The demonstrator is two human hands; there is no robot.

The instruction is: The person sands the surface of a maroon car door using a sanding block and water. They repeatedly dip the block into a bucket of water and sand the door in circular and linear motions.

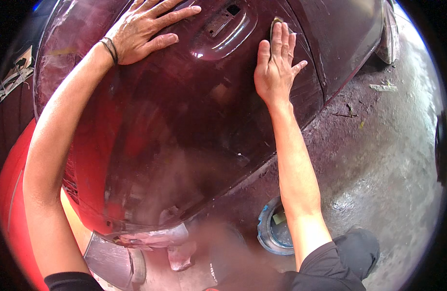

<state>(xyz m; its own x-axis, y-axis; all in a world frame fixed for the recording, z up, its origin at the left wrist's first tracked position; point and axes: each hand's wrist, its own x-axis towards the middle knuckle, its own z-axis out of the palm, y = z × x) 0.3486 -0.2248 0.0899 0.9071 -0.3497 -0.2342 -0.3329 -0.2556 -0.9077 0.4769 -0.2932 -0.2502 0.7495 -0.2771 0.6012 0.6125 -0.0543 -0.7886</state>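
Observation:
A dark maroon car door (184, 121) fills the middle of the view, its surface streaked and dusty. My left hand (146, 31) lies flat on its upper left part, fingers spread, with dark bands around the wrist. Between my hands is the handle recess (228, 34), with open holes where no handle is fitted. Right of it, near the door's edge seam, my right hand (278, 65) presses a thin sanding pad (273, 28) against the panel. Only the pad's tan and dark edge shows beside the straight fingers; the rest is hidden under them.
A round tub with a blue-stained rim (262, 237) stands on the grey concrete floor (378, 160) below my right forearm. Scraps and dirt lie along the car, including a pale strip (383, 88). A bright red panel (15, 184) is at the left.

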